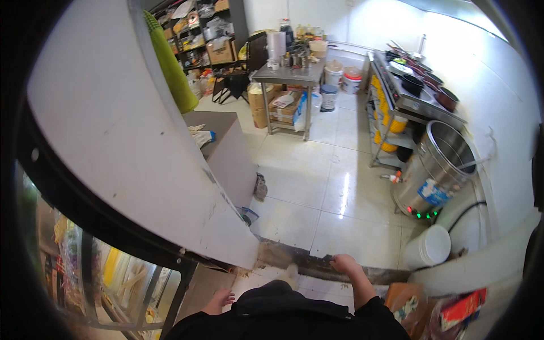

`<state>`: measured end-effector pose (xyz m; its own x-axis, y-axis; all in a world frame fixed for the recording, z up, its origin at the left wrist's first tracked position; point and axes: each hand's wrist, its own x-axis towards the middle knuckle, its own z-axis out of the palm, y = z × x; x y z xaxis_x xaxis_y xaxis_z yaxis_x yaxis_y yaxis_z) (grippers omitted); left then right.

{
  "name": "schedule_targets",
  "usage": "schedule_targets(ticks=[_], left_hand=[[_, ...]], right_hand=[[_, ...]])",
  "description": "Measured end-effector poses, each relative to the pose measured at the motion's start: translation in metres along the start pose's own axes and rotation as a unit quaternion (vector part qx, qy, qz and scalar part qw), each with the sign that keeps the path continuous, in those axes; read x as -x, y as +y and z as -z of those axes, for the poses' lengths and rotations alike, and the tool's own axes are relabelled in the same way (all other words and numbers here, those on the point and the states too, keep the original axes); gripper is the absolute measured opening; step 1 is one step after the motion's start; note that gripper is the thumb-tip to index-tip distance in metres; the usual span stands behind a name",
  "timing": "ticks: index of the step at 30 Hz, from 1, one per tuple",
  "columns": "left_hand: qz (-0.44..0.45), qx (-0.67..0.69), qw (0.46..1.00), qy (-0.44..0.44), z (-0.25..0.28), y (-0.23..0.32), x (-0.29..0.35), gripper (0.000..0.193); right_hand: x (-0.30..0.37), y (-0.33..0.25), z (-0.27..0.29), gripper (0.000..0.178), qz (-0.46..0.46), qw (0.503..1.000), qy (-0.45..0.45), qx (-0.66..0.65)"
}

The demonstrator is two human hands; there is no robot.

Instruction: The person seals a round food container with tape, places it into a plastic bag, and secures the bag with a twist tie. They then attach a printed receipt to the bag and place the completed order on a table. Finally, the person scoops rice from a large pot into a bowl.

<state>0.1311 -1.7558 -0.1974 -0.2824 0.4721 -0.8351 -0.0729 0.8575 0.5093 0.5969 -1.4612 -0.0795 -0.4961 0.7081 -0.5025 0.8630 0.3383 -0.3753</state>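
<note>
While both hands (pixel 283 280) hang apart and empty, white fridge door (pixel 130 141) just beside left.

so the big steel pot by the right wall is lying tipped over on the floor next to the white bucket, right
Not quite. In the head view the big steel pot stands upright on the tiled floor, its open top facing up and small lights glowing at its base. The rest holds: it is by the right wall, next to the white bucket.
</note>
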Motion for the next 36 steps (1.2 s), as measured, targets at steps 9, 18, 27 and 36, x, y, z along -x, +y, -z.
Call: schedule_targets(ticks=[9, 18, 27, 36], left_hand=[[0.046, 0.139, 0.988, -0.039, -0.068, 0.255, -0.138, 0.028], [-0.052, 0.178, 0.982, 0.021, -0.073, 0.566, -0.209, 0.023], [0.023, 0.048, 0.992, 0.114, -0.031, 0.673, -0.312, 0.032], [-0.041, 0.078, 0.991, 0.1, -0.004, 0.838, -0.377, 0.03]], right_hand=[[-0.196, 0.042, 0.137, 0.032, -0.025, 0.993, -0.113, 0.014], [-0.304, 0.106, 0.27, 0.032, -0.078, 0.976, -0.188, 0.074], [-0.577, 0.127, 0.41, 0.028, 0.101, 0.948, -0.269, 0.137], [-0.911, -0.04, 0.676, 0.027, 0.164, 0.957, -0.058, 0.231]])
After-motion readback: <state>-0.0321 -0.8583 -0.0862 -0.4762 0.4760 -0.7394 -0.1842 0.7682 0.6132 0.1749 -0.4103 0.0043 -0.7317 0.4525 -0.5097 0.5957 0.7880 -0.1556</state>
